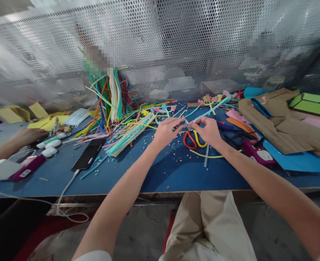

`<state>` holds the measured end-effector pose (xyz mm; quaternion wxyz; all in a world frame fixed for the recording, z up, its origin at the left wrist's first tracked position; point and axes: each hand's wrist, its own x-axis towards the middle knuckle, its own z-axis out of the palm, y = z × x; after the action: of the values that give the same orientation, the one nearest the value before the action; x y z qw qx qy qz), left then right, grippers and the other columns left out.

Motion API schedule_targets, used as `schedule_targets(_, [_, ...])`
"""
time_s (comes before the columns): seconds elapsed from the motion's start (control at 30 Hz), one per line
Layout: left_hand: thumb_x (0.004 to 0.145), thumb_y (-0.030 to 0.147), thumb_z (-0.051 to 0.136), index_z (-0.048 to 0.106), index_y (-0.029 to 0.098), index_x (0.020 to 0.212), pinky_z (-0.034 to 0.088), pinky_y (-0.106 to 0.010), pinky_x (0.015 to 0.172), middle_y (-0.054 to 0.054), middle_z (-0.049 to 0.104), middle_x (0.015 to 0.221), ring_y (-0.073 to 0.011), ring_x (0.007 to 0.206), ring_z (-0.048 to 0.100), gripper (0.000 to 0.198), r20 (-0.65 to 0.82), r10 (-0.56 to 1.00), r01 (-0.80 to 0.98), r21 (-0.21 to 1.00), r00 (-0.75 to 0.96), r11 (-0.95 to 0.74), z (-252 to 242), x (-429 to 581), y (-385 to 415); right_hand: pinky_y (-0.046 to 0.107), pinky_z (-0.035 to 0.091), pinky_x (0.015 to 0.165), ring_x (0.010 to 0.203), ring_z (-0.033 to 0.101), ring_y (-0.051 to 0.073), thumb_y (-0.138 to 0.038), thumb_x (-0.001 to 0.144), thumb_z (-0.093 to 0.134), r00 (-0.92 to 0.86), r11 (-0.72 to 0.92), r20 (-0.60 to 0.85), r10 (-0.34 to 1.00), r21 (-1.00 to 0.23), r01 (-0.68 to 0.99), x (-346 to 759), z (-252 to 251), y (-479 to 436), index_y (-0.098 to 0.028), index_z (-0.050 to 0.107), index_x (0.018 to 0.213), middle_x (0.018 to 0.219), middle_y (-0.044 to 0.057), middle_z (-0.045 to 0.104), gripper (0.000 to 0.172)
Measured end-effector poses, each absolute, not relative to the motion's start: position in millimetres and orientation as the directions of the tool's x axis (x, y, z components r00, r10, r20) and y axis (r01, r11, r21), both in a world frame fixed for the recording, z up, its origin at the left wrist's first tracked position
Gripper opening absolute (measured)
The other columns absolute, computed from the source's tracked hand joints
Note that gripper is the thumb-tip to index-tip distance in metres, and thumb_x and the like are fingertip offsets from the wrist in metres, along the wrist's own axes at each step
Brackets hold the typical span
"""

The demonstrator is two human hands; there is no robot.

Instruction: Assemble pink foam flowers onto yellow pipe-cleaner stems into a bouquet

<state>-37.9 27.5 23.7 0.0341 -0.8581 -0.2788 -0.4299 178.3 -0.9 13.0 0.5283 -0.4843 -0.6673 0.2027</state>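
My left hand [167, 132] is above the middle of the table, thumb and fingers drawn together at the tips. Facing it, my right hand [209, 131] is also pinched. What lies between the fingertips is too small to make out. Just below them are scissors [190, 140] with one red and one yellow handle loop, their metal part partly behind my fingers. A light blue fuzzy stem [215, 107] slants away behind my right hand. Beneath that hand lie a pale translucent stick [206, 156] and a yellow-green stem [213, 156].
Bundled coloured stems [108, 98] stand at the back left; more stems [131, 136] lie nearer. A phone [88, 154] charges by cable. Another person's hand [29, 137] is far left. Brown cardboard [285, 125] and a purple power strip [258, 152] are right. A perforated metal panel [173, 47] rises behind.
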Motion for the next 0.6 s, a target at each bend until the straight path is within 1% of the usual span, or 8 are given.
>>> schedule_targets(0.03, [0.097, 0.034, 0.067, 0.076, 0.019, 0.114, 0.06, -0.034, 0.089, -0.01, 0.08, 0.107, -0.0185, 0.094, 0.075, 0.024, 0.758, 0.456, 0.509, 0.192, 0.467, -0.839, 24.4, -38.1, 27.5, 0.036, 0.053, 0.081, 0.083, 0.074, 0.025, -0.05, 0.086, 0.07, 0.035, 0.449, 0.508, 0.861, -0.79, 0.417, 178.7, 13.0, -0.3, -0.02, 0.078, 0.08, 0.084, 0.007, 0.08, 0.032])
schedule_targets(0.1, [0.097, 0.035, 0.068, 0.078, 0.02, 0.109, 0.06, -0.035, 0.089, -0.009, 0.08, 0.103, -0.019, 0.094, 0.075, 0.022, 0.761, 0.453, 0.497, 0.199, 0.465, -0.845, 24.6, -38.5, 27.8, 0.037, 0.053, 0.082, 0.084, 0.074, 0.025, -0.05, 0.085, 0.071, 0.049, 0.443, 0.502, 0.864, -0.802, 0.399, 179.3, 12.3, 0.7, -0.019, 0.079, 0.081, 0.084, 0.007, 0.08, 0.032])
schedule_targets(0.17, [0.097, 0.033, 0.067, 0.08, 0.021, 0.103, 0.06, -0.035, 0.089, -0.007, 0.081, 0.099, -0.0187, 0.093, 0.076, 0.019, 0.762, 0.446, 0.483, 0.201, 0.469, -0.852, 22.8, -38.4, 28.2, 0.037, 0.053, 0.083, 0.084, 0.074, 0.025, -0.051, 0.084, 0.072, 0.048, 0.438, 0.494, 0.868, -0.809, 0.392, 179.3, 11.4, 1.0, -0.02, 0.079, 0.082, 0.085, 0.007, 0.08, 0.032])
schedule_targets(0.27, [0.098, 0.03, 0.065, 0.079, 0.022, 0.102, 0.06, -0.033, 0.085, -0.006, 0.081, 0.097, -0.0173, 0.09, 0.075, 0.017, 0.773, 0.45, 0.488, 0.211, 0.447, -0.847, 18.6, -37.2, 28.3, 0.037, 0.053, 0.082, 0.082, 0.073, 0.024, -0.051, 0.085, 0.071, 0.034, 0.444, 0.495, 0.868, -0.807, 0.39, 178.6, 11.5, -0.3, -0.02, 0.08, 0.083, 0.085, 0.007, 0.08, 0.032])
schedule_targets(0.37, [0.098, 0.029, 0.066, 0.079, 0.021, 0.101, 0.059, -0.032, 0.084, -0.006, 0.08, 0.096, -0.017, 0.09, 0.075, 0.016, 0.781, 0.447, 0.494, 0.208, 0.436, -0.844, 16.4, -35.3, 27.1, 0.036, 0.052, 0.08, 0.08, 0.072, 0.023, -0.05, 0.084, 0.072, 0.036, 0.454, 0.502, 0.864, -0.808, 0.376, 178.0, 13.3, -2.1, -0.02, 0.079, 0.08, 0.082, 0.006, 0.079, 0.032])
schedule_targets(0.5, [0.097, 0.031, 0.066, 0.077, 0.02, 0.1, 0.057, -0.034, 0.087, -0.006, 0.08, 0.096, -0.0178, 0.09, 0.074, 0.016, 0.781, 0.445, 0.508, 0.193, 0.438, -0.839, 18.4, -32.9, 23.5, 0.035, 0.051, 0.079, 0.076, 0.07, 0.022, -0.051, 0.082, 0.075, 0.041, 0.456, 0.503, 0.863, -0.812, 0.366, 177.0, 14.7, -3.1, -0.02, 0.075, 0.075, 0.077, 0.004, 0.077, 0.031])
schedule_targets(0.6, [0.098, 0.03, 0.065, 0.075, 0.019, 0.097, 0.056, -0.034, 0.089, -0.006, 0.08, 0.095, -0.0175, 0.089, 0.074, 0.015, 0.794, 0.422, 0.504, 0.172, 0.437, -0.846, 21.0, -31.7, 20.7, 0.035, 0.051, 0.078, 0.074, 0.068, 0.021, -0.051, 0.082, 0.075, 0.043, 0.45, 0.497, 0.867, -0.818, 0.358, 175.7, 14.4, -3.7, -0.021, 0.073, 0.073, 0.075, 0.003, 0.076, 0.032])
